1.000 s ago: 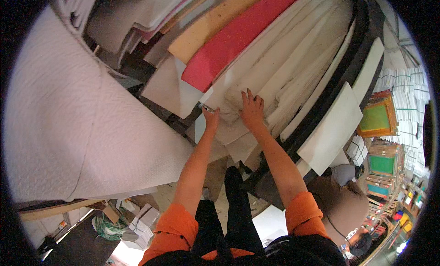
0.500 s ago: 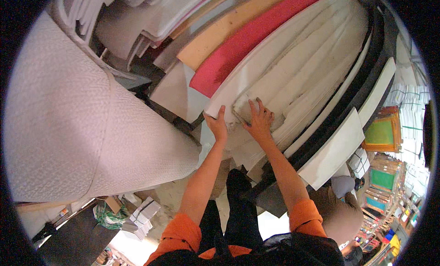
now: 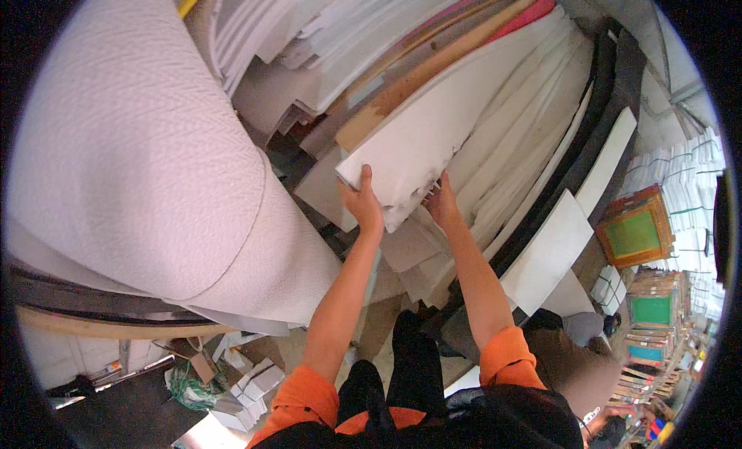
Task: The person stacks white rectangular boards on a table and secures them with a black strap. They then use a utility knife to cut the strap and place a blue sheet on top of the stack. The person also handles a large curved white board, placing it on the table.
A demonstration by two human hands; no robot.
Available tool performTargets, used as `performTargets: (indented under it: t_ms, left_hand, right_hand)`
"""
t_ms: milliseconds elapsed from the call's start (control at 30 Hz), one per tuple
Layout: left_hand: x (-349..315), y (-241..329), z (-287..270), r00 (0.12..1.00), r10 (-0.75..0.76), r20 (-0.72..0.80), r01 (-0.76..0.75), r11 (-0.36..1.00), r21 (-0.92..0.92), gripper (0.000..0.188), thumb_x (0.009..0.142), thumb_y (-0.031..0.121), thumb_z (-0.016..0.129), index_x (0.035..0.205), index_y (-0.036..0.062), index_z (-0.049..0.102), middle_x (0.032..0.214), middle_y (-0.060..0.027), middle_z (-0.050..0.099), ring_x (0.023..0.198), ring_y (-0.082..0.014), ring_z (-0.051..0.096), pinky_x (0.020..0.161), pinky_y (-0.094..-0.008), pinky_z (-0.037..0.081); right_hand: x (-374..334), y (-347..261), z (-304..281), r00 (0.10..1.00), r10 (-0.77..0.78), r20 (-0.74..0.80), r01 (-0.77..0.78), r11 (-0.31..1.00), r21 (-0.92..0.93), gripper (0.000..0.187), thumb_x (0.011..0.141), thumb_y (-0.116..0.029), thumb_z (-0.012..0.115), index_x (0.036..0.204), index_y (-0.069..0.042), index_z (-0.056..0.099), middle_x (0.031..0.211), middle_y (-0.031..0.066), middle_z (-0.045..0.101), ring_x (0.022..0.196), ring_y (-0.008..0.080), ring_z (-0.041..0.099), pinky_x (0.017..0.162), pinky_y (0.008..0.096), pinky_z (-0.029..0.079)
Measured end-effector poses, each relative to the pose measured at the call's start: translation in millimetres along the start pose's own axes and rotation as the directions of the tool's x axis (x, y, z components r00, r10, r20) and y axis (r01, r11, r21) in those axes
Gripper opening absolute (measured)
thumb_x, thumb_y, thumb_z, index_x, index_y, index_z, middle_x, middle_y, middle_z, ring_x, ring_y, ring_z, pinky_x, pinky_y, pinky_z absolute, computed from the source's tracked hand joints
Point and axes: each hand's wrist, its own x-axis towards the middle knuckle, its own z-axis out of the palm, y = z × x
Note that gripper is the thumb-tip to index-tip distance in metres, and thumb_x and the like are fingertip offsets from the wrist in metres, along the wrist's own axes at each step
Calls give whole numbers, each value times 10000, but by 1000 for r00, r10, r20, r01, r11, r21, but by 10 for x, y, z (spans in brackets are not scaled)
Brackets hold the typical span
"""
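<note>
A broad white sheet [image 3: 413, 136], apparently foam or board, leans out from a row of upright sheets, its right edge ragged and torn near the lower end. My left hand [image 3: 363, 204] is closed on its near left corner, thumb lying on the face and the other fingers behind. At the ragged right edge, my right hand [image 3: 443, 203] grips with bent fingers, partly hidden by the sheet. Right of it stand more thin off-white sheets [image 3: 514, 132]. To the left are a tan sheet [image 3: 413, 82] and a mostly covered red sheet [image 3: 529, 20].
A large textured white roll [image 3: 147, 155] fills the left side. Black sheets [image 3: 553, 171] and a white panel [image 3: 550, 252] stand at right. Beyond them are wood-framed screens [image 3: 634, 226] and paper stacks [image 3: 692, 167]. A person [image 3: 576, 368] is low at the right.
The white sheet has swung left, now covering most of the red sheet. My right hand has shifted from lying on the neighbouring sheets to the ragged edge. The view has turned slightly.
</note>
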Motion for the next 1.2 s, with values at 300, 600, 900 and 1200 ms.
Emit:
performTargets:
  t_ms: [300, 600, 900, 1200]
  left_hand:
    - [125, 1058, -189, 992, -106, 71, 115, 983, -144, 750, 754, 250, 618, 1247, -105, 177, 1216, -217, 345, 1079, -270, 402, 913, -317, 311]
    - [-248, 1702, -842, 933, -316, 173, 360, 797, -485, 751, 748, 194, 619, 1281, -32, 140, 1203, -169, 366, 1066, -245, 420, 876, -346, 359]
    - [-677, 2542, -1694, 935, -309, 175, 350, 717, -602, 696, 769, 208, 589, 1276, 11, 155, 1227, -159, 332, 1089, -250, 393, 908, -354, 333]
    - [-913, 2575, -3009, 940, 283, -189, -310, 942, -132, 664, 741, 187, 594, 1249, 25, 200, 1218, -226, 303, 1122, -287, 344, 983, -396, 214]
  right_hand:
    - [-494, -319, 957, 998, -21, 66, 24, 999, -39, 584, 812, -366, 515, 1222, 4, 325, 1251, 116, 377, 1140, 242, 367, 953, 386, 286]
    - [-1476, -445, 1600, 929, -356, -103, 334, 924, -188, 556, 724, -262, 633, 1133, 42, 413, 1084, 129, 503, 971, 253, 502, 806, 360, 426]
    - [-2476, -531, 2404, 827, -552, -104, 440, 751, -492, 438, 719, -194, 622, 1045, 59, 473, 967, 131, 550, 834, 236, 552, 701, 361, 446]
    - [-3541, 345, 2909, 784, -614, 92, 545, 609, -577, 539, 695, -181, 615, 1086, 70, 343, 1060, 169, 462, 939, 228, 477, 779, 338, 395]
